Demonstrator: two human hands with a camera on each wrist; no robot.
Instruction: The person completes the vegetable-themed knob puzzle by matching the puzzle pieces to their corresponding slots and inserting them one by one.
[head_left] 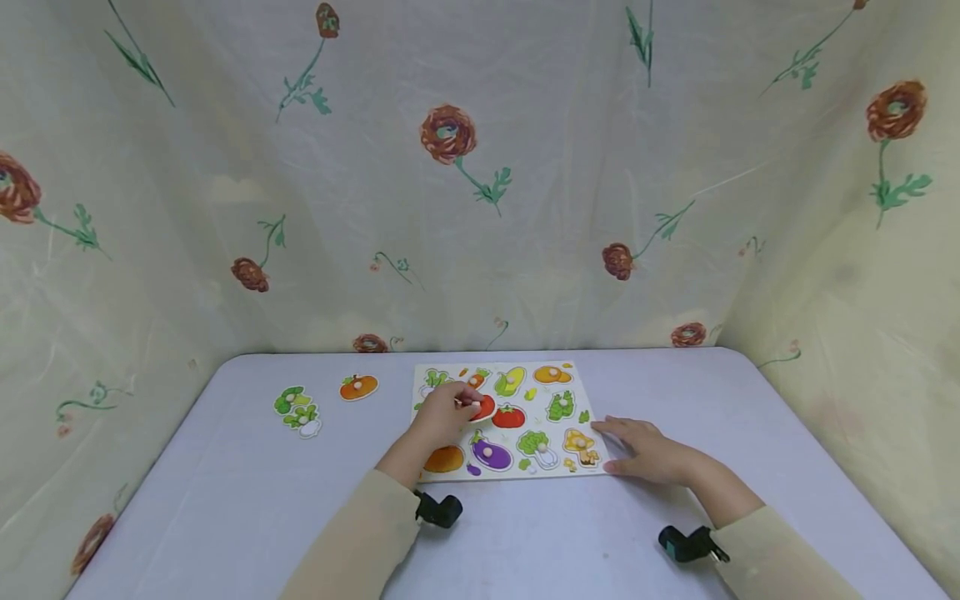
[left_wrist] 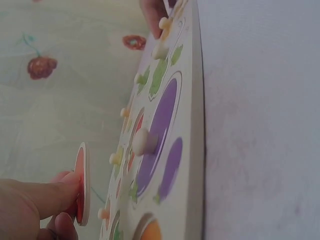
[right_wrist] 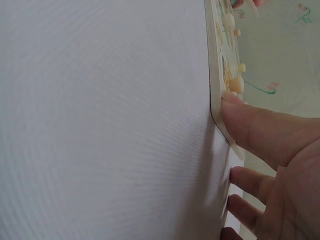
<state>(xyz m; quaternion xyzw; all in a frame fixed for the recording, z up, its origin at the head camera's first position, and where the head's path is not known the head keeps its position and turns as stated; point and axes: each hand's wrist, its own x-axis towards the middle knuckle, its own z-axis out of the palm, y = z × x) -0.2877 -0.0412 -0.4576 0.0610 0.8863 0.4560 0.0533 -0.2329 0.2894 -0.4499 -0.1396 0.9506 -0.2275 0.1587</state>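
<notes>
A white vegetable puzzle board (head_left: 525,375) lies on the table, with pictured pieces that have small round knobs. Above its left part my left hand (head_left: 442,412) pinches a red tomato puzzle piece (head_left: 486,408); the left wrist view shows this piece (left_wrist: 82,185) held on edge, apart from the board. Just right of it is a red tomato picture (head_left: 508,417) on the board. My right hand (head_left: 645,450) rests at the board's right edge, its thumb (right_wrist: 245,120) touching the corner and the other fingers spread on the tablecloth.
Left of the board lie a pumpkin piece (head_left: 358,387) and, farther left, two green vegetable pieces, a broccoli-like one (head_left: 289,399) and one with a white base (head_left: 307,423). A flowered curtain (head_left: 525,275) hangs behind the white table (head_left: 225,500).
</notes>
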